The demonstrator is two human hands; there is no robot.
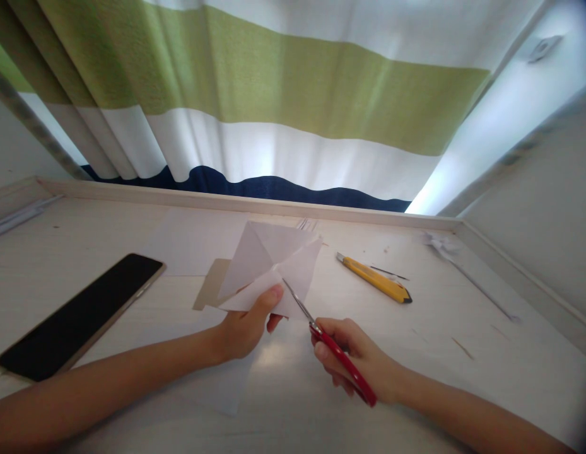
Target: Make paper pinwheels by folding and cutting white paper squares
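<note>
My left hand [250, 321] pinches the lower edge of a white square of paper [293, 265], thumb on top and fingers beneath. Crease lines or cuts run from the paper's corners toward its middle, and its lower left side is parted by a slit. A pair of red-handled scissors [340, 359] is gripped in my right hand [354, 359]. Their metal blades point up and left, with the tip close to the middle of the paper. Whether the blades are apart or closed on the paper is hard to make out.
A yellow utility knife [375, 277] lies right of the paper, beside a thin dark stick [390, 272]. At left rests a black phone [84, 315]. More white sheets [193, 243] lie on the table. A paper pinwheel on a stick [477, 280] sits far right, before the striped curtain [293, 75].
</note>
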